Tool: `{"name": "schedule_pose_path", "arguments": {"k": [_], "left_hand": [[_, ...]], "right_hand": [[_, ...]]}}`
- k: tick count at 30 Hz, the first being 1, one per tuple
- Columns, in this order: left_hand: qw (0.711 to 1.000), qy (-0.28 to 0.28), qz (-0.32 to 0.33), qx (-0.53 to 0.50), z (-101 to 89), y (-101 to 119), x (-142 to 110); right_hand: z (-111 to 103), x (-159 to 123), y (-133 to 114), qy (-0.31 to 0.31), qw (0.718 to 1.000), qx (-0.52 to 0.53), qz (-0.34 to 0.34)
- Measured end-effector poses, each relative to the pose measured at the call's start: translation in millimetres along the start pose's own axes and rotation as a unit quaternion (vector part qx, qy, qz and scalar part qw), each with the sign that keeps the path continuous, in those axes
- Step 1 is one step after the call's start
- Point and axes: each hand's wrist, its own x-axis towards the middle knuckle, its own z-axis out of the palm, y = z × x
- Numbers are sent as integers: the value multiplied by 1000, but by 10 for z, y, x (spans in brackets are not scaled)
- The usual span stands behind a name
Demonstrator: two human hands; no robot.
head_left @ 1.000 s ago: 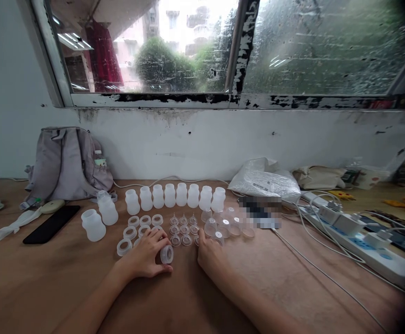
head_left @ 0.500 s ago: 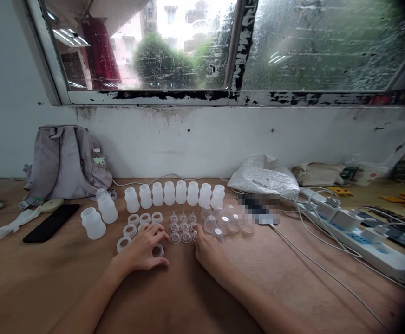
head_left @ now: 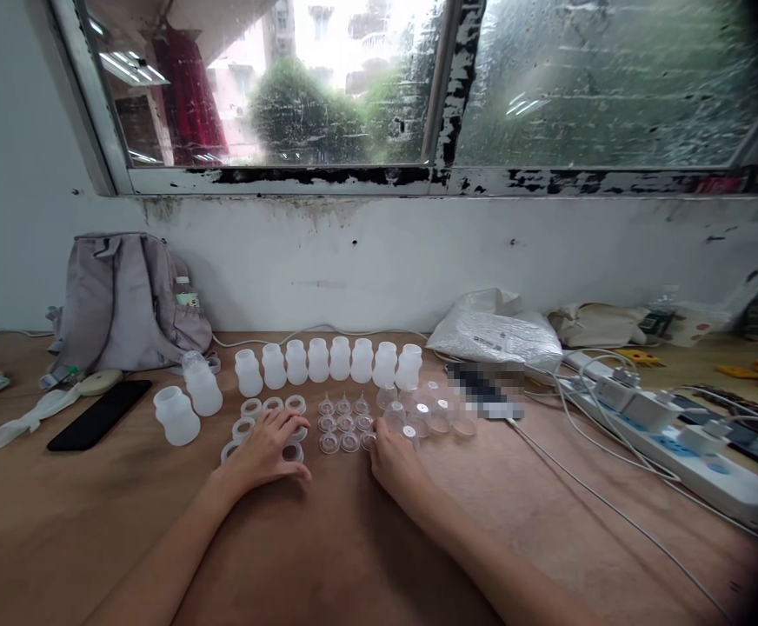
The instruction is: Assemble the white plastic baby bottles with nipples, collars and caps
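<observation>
My left hand [head_left: 268, 450] rests over the white screw rings [head_left: 295, 404], its fingers spread and the thumb apart. The fingertips touch or nearly touch the right-hand rings; some rings are hidden beneath the hand. My right hand [head_left: 395, 456] lies loosely curved between the clear bottle nipples [head_left: 346, 423] and the clear dome caps [head_left: 440, 417], with nothing visible in it. Nipples stand in a neat block between my hands. Behind them several frosted baby bottles [head_left: 317, 360] form a curved row, open necks up. More bottles [head_left: 176, 417] stand off to the left.
A black phone [head_left: 100, 416] and a grey backpack [head_left: 115, 300] are at left. Against the wall lies a silvery plastic bag [head_left: 496, 335]. To the right, a white power strip [head_left: 731, 487] with chargers trails cables [head_left: 588, 496] across the wooden table [head_left: 327, 556].
My right hand has shifted slightly right, away from the nipples and toward the dome caps. My left hand has drawn a little left over the rings. The camera view has moved slightly.
</observation>
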Motion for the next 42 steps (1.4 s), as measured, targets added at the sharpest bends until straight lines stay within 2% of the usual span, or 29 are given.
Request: {"name": "schedule_pose_path", "arguments": {"k": [8, 12, 14, 15, 17, 19, 20, 22, 25, 26, 28, 30, 32, 34, 36, 39, 42], "left_hand": [[1000, -1, 13, 14, 90, 12, 41], [999, 23, 3, 30, -48, 19, 70], [994, 81, -51, 57, -210, -47, 85], [984, 127, -94, 79, -307, -104, 91], [944, 225, -197, 139, -511, -260, 93], [900, 265, -280, 201, -705, -442, 78], [880, 263, -324, 227, -791, -529, 65], [857, 210, -406, 240, -932, -675, 31], [856, 104, -458, 215, -1064, -775, -13], [859, 91, -456, 213, -1092, -771, -18], [860, 114, -441, 230, -1140, -707, -3], [857, 186, -412, 247, -1188, -571, 48], [865, 267, -355, 232, -1225, -373, 131], [891, 317, -280, 164, -1218, -120, 228], [913, 330, -231, 66, -1125, 171, 315], [940, 275, -182, -89, -812, 605, 382], [963, 163, -94, -191, -421, 906, 367]], "right_hand": [[-11, -3, -16, 0, 1000, 4, 1], [-31, -40, -46, 25, 1000, 0, -10], [-40, -60, -60, 43, 999, 5, -24], [-42, -67, -66, 47, 998, 8, -28], [-42, -74, -72, 47, 998, 11, -30], [-35, -72, -69, 47, 998, 10, -28], [-30, -70, -66, 49, 998, 10, -29], [-20, -66, -56, 57, 998, 12, -35], [-21, -68, -45, 70, 996, 19, -44], [-25, -70, -43, 74, 996, 20, -45], [-38, -74, -44, 78, 996, 21, -46], [-52, -77, -49, 78, 996, 20, -46], [-64, -80, -57, 78, 995, 21, -49], [-74, -82, -66, 91, 994, 31, -54], [-88, -81, -75, 117, 989, 63, -70], [-123, -78, -91, 139, 967, 179, -118], [-171, -87, -112, 132, 925, 325, -145]]}}
